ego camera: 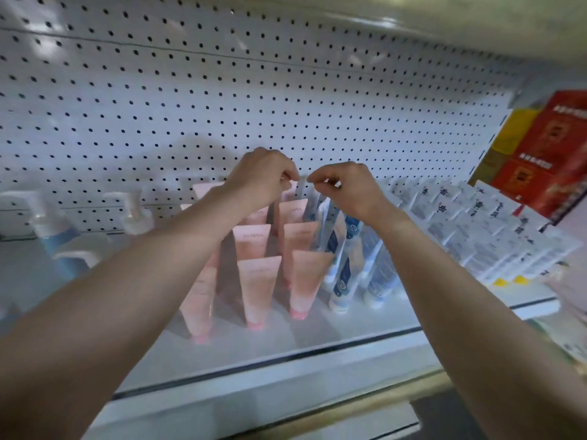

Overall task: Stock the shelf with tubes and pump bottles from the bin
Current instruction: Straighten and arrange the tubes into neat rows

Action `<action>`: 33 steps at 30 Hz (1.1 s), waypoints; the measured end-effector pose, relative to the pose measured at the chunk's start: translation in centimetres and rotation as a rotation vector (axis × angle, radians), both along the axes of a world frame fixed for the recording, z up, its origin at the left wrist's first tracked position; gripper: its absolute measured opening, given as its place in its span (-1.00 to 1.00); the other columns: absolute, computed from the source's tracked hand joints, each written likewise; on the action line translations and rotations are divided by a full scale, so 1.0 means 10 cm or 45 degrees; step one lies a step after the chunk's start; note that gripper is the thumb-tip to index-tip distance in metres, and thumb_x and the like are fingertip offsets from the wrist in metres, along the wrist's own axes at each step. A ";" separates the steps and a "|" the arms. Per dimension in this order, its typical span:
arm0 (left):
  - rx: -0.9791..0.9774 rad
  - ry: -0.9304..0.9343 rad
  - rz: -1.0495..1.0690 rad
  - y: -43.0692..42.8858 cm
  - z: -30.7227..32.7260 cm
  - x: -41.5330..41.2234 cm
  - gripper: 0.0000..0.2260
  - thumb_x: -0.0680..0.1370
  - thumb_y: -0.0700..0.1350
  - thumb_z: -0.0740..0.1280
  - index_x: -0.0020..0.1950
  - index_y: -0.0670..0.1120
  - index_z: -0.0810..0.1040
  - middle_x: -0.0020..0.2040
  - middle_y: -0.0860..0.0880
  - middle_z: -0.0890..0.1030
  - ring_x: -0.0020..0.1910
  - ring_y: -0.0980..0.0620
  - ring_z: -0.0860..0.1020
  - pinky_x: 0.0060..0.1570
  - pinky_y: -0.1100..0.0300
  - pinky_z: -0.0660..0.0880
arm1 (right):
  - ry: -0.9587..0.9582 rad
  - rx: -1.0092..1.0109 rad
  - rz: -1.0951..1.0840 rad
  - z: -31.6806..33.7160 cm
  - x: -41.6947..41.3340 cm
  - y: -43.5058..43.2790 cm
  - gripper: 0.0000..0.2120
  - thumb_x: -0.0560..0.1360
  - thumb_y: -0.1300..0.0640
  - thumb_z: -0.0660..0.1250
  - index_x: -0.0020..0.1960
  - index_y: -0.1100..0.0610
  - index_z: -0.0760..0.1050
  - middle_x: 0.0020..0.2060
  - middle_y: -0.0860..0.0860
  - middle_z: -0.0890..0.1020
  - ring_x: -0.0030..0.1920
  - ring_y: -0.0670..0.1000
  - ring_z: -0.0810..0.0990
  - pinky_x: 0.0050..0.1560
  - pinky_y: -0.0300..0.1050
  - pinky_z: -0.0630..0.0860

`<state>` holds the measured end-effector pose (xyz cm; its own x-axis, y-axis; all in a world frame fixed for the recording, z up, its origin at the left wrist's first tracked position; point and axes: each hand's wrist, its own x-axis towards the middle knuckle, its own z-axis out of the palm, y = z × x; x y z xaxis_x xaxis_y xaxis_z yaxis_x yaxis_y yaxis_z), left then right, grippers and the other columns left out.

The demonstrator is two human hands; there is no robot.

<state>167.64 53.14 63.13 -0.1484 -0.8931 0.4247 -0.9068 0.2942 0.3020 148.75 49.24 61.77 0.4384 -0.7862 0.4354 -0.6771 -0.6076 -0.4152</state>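
- Tubes stand cap-down on the shelf [317, 341] in rows running back to the pegboard [222, 90]. The back tube [301, 189] sits at the rear, between the pink tubes [259, 281] and the blue-and-white tubes [341, 268], with its crimped top pinched from both sides.
- We judge toppling to be the main risk. Each tube balances on a small cap, so a sideways tug or an uneven release at the top could tip the back tube into a neighbour and bring a whole row down.
- Our forearms pass low over the front tubes, and a dropped wrist or a careless withdrawal could brush their crimps and knock them over.
- Blur hides the back tube's foot, so we cannot tell whether it is seated on the shelf. Freeing it too early could leave it askew.
- Our left hand [263, 182] has its fingers curled, tips clamped on the left corner of the crimp. Our right hand [346, 188] mirrors it on the right corner. Knuckles are up and the fingertips nearly meet.
- Both arms stretch deep into the shelf and converge at the rear.
- Further out, pump bottles [47, 223] stand at the left, well apart from the tubes, and packets [476, 223] lean in rows at the right. A swinging elbow could reach either. The bin is out of view.
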 end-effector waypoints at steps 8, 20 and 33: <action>-0.073 0.084 -0.007 0.34 -0.06 -0.58 -0.81 0.54 -0.14 0.36 0.10 0.06 0.66 0.05 0.06 0.68 0.10 0.04 0.59 0.08 0.24 0.37 | -0.027 0.072 0.089 -0.05 -0.55 0.22 -0.81 0.51 0.28 0.37 0.04 0.09 0.68 -0.07 -0.06 0.69 -0.16 -0.08 0.57 -0.06 -0.40 0.41; 0.078 -0.166 -0.043 0.72 -0.43 -1.27 -0.50 0.43 -0.41 0.25 0.18 0.11 0.61 0.15 0.09 0.57 0.13 0.04 0.50 -0.10 0.24 0.28 | 0.235 -0.058 0.223 -0.22 -1.45 0.34 -0.66 0.48 0.39 0.25 0.04 0.07 0.68 -0.13 -0.02 0.57 -0.09 0.03 0.54 0.03 -0.11 0.45; 0.108 -0.178 0.168 0.94 -0.49 -1.55 -0.65 0.51 -0.31 0.28 0.18 0.02 0.63 0.13 0.02 0.59 0.16 0.01 0.49 -0.26 0.33 0.19 | 0.305 0.005 0.374 -0.34 -1.77 0.30 -0.75 0.46 0.32 0.42 0.10 0.12 0.66 -0.01 -0.02 0.56 -0.13 -0.08 0.46 -0.07 -0.32 0.33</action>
<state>152.15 62.59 58.20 -0.0803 -0.9404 0.3304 -0.9706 0.1492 0.1889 131.09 52.28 58.35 0.7345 -0.6132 0.2907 -0.5523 -0.7891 -0.2690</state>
